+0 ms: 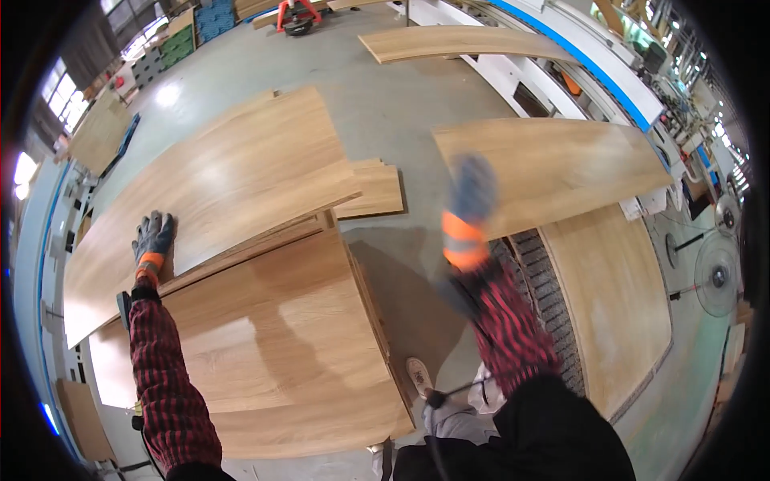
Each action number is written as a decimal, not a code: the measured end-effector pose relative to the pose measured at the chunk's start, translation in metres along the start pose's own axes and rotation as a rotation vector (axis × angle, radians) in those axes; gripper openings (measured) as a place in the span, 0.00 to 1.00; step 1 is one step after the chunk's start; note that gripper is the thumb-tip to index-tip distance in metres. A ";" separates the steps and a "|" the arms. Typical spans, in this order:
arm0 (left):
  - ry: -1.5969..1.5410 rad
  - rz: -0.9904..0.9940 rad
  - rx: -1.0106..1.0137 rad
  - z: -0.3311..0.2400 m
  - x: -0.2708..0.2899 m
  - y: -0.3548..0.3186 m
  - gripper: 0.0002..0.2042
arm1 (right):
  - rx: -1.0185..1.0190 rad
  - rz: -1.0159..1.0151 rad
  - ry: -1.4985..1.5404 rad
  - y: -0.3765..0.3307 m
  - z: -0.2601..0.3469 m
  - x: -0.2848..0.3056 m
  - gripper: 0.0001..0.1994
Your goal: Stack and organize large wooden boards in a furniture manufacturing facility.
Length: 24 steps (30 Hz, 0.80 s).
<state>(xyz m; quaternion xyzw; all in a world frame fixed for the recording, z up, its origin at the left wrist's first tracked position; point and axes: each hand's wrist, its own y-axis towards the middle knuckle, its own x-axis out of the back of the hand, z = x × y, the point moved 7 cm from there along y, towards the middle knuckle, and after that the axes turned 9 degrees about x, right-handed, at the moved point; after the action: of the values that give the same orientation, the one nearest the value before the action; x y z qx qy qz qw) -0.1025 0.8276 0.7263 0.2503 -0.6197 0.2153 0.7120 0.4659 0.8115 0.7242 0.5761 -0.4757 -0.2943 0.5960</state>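
Observation:
My left hand (155,239), in a grey work glove with an orange cuff, lies with fingers spread near the edge of a large wood-grain panel (233,168). That panel rests on a stack of similar boards, and the top of a nearer stack (281,345) shows below it. Over on the right, my right hand (475,188), gloved the same way, is smeared by motion. It overlaps the left end of another wood-grain panel (561,164); whether it touches that panel is unclear, and its fingers cannot be made out.
A pale board (613,301) lies on the right beside a dark ribbed conveyor strip (549,301). Farther back, a long panel (465,42) lies across a white machine frame with a blue strip. Smaller boards (373,192) sit beyond the stack. A round fan (718,275) stands far right.

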 end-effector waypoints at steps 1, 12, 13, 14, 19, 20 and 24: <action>-0.029 -0.015 0.033 -0.006 0.009 -0.006 0.27 | -0.646 -0.322 0.277 -0.084 -0.061 0.035 0.06; -1.541 0.545 0.022 -0.105 -0.071 -0.423 0.13 | -1.862 -0.506 0.855 -0.266 -0.132 0.021 0.26; -1.632 0.657 0.047 -0.107 -0.087 -0.449 0.13 | -1.876 -0.450 0.978 -0.267 -0.132 0.029 0.25; -1.644 0.795 0.120 -0.113 -0.097 -0.475 0.13 | -1.852 -0.518 1.060 -0.277 -0.137 0.044 0.25; -1.476 1.132 -0.085 -0.173 -0.121 -0.555 0.17 | -1.904 -0.184 0.962 -0.287 -0.074 0.204 0.29; -1.373 1.100 -0.278 -0.198 -0.117 -0.570 0.20 | -1.927 -0.176 1.131 -0.305 -0.068 0.236 0.29; -1.501 1.299 -0.273 -0.233 -0.105 -0.617 0.22 | -1.931 -0.165 1.061 -0.286 0.032 0.325 0.31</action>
<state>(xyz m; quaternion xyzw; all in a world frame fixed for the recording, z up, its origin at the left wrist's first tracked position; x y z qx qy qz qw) 0.4433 0.4907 0.5420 -0.1497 -0.9446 0.2757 -0.0965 0.6148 0.4592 0.5181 -0.0486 0.3102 -0.2963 0.9020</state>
